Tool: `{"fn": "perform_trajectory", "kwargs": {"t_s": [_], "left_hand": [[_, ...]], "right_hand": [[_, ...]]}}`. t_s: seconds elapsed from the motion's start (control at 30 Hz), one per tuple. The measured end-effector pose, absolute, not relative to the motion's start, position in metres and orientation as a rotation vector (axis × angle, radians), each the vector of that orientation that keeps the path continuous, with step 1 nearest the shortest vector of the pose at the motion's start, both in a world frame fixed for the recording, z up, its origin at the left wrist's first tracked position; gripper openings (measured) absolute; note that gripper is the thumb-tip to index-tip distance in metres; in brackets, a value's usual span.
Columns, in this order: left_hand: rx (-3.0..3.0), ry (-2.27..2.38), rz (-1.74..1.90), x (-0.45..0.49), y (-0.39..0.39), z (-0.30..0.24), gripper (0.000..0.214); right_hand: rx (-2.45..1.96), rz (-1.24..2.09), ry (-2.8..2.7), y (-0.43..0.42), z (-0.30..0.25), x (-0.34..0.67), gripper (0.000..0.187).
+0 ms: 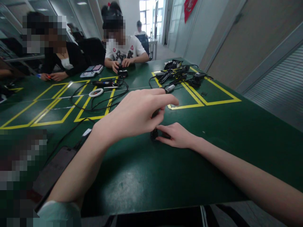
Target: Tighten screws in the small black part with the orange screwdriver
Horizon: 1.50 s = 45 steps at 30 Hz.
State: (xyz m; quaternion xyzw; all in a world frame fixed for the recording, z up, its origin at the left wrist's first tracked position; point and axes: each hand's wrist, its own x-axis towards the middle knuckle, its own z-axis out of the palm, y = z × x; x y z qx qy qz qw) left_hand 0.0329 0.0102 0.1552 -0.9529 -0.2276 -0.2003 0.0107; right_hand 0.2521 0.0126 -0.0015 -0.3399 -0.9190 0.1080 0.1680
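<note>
Black small object (154,135), pinched in right hand (174,135). Left hand (142,108) above the object, fingers bent; cannot tell whether holding anything.

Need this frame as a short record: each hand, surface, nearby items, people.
right hand: fingertips on a small black object
left hand: just above that object, fingers bent; contact hidden
surface: green table, yellow tape outlines
near left forearm: dark phone-like slab
beyond hands: white ring, black cable pile
people across: one in white printed shirt, one in black top
</note>
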Motion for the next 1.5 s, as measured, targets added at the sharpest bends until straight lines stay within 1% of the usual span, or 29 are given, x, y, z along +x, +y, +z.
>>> {"fn": "perform_trajectory", "kwargs": {"t_s": [0.3, 0.47, 0.6, 0.87, 1.13, 1.3, 1.5], "left_hand": [[-3.018, -0.682, -0.584, 0.0306, 0.0079, 0.1593, 0.044], [-2.964, -0.688, -0.638, 0.0317, 0.0107, 0.1567, 0.039], [-2.939, -0.725, -0.623, 0.0317, 0.0101, 0.1562, 0.036], [-2.936, -0.728, -0.621, 0.0314, 0.011, 0.1557, 0.044], [-2.943, -0.699, -0.656, 0.0342, 0.0131, 0.1516, 0.036], [-2.964, -0.69, -0.621, 0.0343, 0.0121, 0.1534, 0.039], [-2.977, -0.661, -0.695, 0.0359, 0.0115, 0.1517, 0.037]], "right_hand": [[-0.952, 0.294, -2.598, 0.013, -0.0035, 0.2523, 0.036], [-0.957, 0.297, -2.6, 0.0122, -0.0024, 0.2527, 0.04], [-0.946, 0.312, -2.605, 0.0127, -0.0029, 0.2523, 0.038], [-0.96, 0.354, -2.606, 0.0125, -0.0033, 0.2515, 0.038], [-0.964, 0.345, -2.605, 0.0123, -0.0031, 0.2516, 0.038], [-0.967, 0.349, -2.593, 0.0124, -0.0029, 0.2508, 0.033], [-0.96, 0.354, -2.599, 0.0115, -0.0009, 0.2519, 0.036]]}}
